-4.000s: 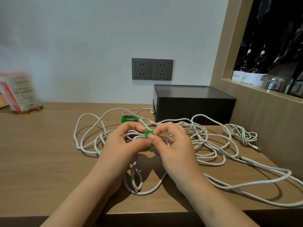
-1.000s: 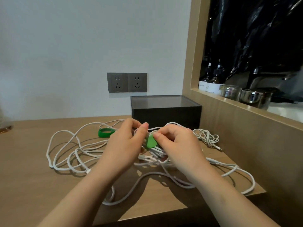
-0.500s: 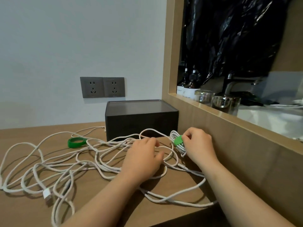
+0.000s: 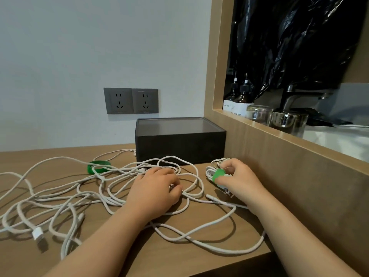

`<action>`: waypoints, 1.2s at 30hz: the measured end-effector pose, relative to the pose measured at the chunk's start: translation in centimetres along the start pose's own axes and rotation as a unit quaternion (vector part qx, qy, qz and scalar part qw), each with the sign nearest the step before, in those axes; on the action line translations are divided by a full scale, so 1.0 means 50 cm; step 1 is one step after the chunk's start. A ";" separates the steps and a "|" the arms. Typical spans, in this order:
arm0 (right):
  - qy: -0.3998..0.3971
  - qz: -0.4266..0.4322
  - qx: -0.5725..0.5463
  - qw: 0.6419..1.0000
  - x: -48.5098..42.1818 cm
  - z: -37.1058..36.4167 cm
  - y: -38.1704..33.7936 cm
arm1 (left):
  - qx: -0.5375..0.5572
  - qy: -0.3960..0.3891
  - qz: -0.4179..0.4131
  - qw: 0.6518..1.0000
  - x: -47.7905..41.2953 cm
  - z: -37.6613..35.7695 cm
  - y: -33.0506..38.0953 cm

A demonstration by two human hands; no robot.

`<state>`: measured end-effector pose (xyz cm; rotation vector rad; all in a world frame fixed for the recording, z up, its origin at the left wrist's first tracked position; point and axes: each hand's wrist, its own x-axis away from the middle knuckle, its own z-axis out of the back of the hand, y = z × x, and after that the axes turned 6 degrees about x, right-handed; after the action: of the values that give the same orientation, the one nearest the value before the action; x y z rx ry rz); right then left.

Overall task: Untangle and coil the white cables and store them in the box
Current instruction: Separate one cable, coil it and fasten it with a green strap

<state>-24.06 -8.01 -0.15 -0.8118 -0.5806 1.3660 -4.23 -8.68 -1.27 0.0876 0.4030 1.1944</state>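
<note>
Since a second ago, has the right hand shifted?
Yes. Holding the green-tied coil, the right hand went rightward: from in front of the black box to past its right front corner, near the wooden side wall.

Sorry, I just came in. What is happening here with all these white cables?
A person is sorting cables at a wooden desk. The right hand pinches a small coiled cable bound by a green strap, beside the black box, whose lid is on. The left hand grips the tangled cables, which lie loose. A spare green strap lies nearby.
</note>
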 end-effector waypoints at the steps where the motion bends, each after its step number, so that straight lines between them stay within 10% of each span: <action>1: -0.011 0.013 0.040 0.999 0.004 0.002 -0.003 | 0.006 -0.001 0.000 1.000 0.001 0.000 -0.001; 15: 0.102 0.060 0.158 0.980 -0.009 -0.037 0.001 | 0.028 0.019 0.014 0.999 0.012 -0.005 0.003; 23: 0.079 0.087 -0.187 0.975 0.007 -0.031 -0.024 | 0.264 0.214 0.027 0.940 0.007 0.011 0.029; 30: -0.065 0.173 -0.140 0.973 0.030 -0.047 -0.024 | 0.470 0.048 0.040 0.881 0.001 0.015 0.026; 36: -0.015 0.234 0.065 0.970 0.035 -0.062 -0.025 | 0.507 0.073 0.147 0.846 -0.002 0.011 0.022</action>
<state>-20.64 -6.84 -1.20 -0.8540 -0.3255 1.8308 -5.03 -8.30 -0.44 1.0139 1.1641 1.1714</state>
